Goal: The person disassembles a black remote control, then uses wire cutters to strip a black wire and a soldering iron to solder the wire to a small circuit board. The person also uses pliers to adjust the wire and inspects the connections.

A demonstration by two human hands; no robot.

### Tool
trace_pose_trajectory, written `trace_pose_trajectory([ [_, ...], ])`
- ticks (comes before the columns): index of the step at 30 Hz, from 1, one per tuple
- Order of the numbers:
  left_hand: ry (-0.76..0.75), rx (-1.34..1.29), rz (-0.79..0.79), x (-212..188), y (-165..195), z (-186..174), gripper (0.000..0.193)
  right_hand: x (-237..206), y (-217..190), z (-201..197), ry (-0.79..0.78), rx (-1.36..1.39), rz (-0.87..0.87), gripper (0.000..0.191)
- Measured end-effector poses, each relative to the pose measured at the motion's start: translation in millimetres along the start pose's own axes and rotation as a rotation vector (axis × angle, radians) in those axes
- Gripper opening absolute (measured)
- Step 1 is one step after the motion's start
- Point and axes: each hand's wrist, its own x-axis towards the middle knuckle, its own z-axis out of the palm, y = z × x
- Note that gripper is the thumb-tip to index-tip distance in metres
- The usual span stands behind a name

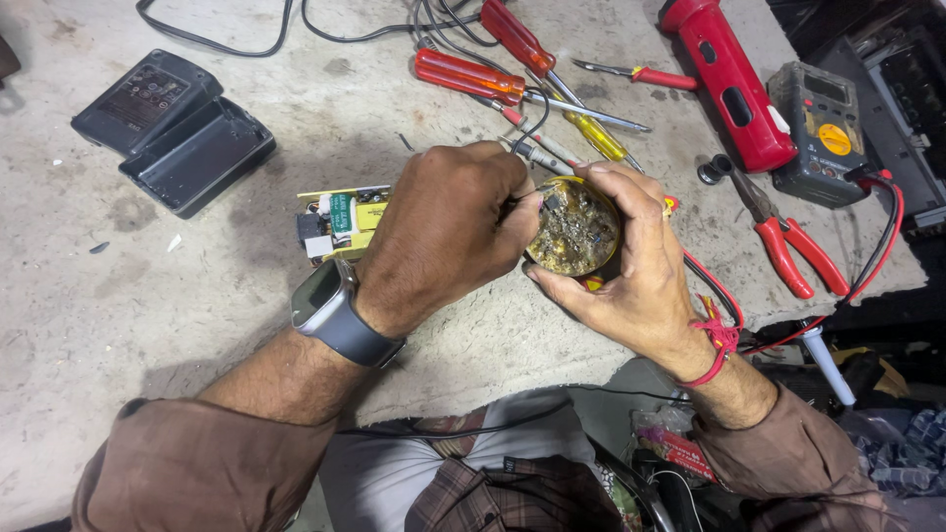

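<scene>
A round flux tin (574,229), just right of the circuit board (343,219), is gripped by the right hand (631,266); the left hand (443,236) is closed on a thin tool dipped inside. The tin could be tipped by a slip.

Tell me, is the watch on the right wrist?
No, the watch sits on the left wrist; the right hand wrist has only a red thread.
</scene>
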Motion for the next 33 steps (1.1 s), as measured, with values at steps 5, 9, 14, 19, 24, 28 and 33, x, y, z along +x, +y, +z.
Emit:
trace_pose_trajectory([
  [5,-0.014,-0.004,-0.011,1,1,0,0.014,0,2,1,0.008,0.028,-0.02,0.095],
  [9,-0.016,-0.017,0.003,1,1,0,0.014,-1,3,1,0.01,0.059,-0.027,0.093],
  [14,-0.034,0.007,0.022,1,2,0,0.015,0,3,1,0.008,0.056,-0.033,0.092],
  [19,-0.045,0.011,0.042,2,2,1,0.014,0,4,1,-0.005,0.078,-0.023,0.091],
  [24,-0.057,-0.02,0.046,4,2,-3,0.009,-5,5,-1,0.021,0.029,0.107,0.093],
  [28,-0.077,-0.02,0.025,7,3,-8,0.008,-4,2,-8,0.105,0.11,0.3,0.091],
  [33,-0.073,-0.144,-0.08,8,-1,-9,0.006,-4,-13,-22,-0.027,-0.077,0.196,0.1],
])
